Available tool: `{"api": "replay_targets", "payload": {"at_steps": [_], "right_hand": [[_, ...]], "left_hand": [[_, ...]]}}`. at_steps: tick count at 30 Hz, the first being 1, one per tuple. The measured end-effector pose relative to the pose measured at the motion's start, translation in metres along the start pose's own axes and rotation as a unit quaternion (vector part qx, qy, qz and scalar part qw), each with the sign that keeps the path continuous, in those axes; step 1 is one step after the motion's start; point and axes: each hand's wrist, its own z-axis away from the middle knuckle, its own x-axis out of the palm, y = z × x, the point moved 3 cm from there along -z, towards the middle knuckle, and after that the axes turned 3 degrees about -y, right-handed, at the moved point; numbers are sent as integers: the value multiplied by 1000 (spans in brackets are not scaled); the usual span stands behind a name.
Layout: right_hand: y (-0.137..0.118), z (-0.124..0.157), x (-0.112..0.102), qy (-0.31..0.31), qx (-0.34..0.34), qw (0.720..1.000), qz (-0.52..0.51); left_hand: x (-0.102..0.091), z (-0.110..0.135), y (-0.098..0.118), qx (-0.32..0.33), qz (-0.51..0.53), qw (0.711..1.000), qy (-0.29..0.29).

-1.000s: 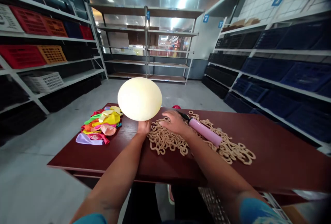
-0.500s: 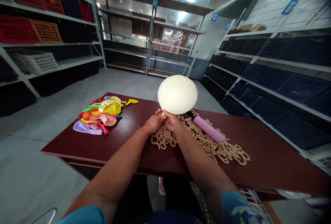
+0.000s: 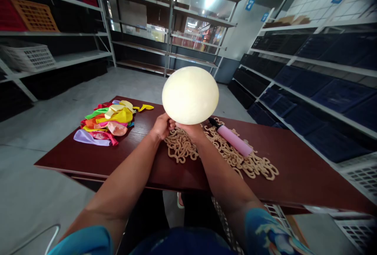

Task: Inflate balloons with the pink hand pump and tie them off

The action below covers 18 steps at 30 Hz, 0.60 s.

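Note:
An inflated cream-coloured balloon (image 3: 190, 96) stands above the middle of the table, its neck end down at my hands. My left hand (image 3: 163, 126) is closed at the balloon's lower left, with its fingers curled in. Just under the balloon, my right hand (image 3: 193, 132) is closed at the neck end; the balloon hides most of its fingers. Tan, curly cord-like pieces (image 3: 182, 147) lie in a heap below and right of my hands. On the heap rests a pink cylinder (image 3: 235, 141) with a black end, resembling a hand pump.
Several uninflated balloons (image 3: 116, 119) in mixed colours are piled on the left of the dark red table (image 3: 294, 160). Shelves with crates, such as an orange crate (image 3: 37, 15) and a white basket (image 3: 29, 56), line the left. Dark blue bins (image 3: 338, 94) fill the right shelves.
The balloon has shifted left and appears larger in view. My left hand has moved left, a little apart from my right hand. The table sits slightly higher in view.

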Motion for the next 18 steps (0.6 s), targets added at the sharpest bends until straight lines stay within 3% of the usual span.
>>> {"api": "replay_targets", "payload": {"at_steps": [2,5,9,12,14,15,18], "right_hand": [[1,-2,-10,45,-47,992,107],[6,-6,-19,58,-78,955,280],[13,-9,-19,34,-47,847,528],[18,-9,-20,28,22,779,627],[20,-10,-23,25,33,786,616],[21,-11,-24,35,23,810,586],[21,-14,-31,90,-14,914,395]], "left_hand": [[-6,-1,11,29,63,997,15],[-15,0,22,43,111,992,44],[-22,-1,23,48,155,984,75],[-22,-1,21,49,155,983,83],[-21,-1,20,40,141,986,83],[-20,-1,19,36,136,987,79],[-19,-1,19,35,138,987,69]]}}
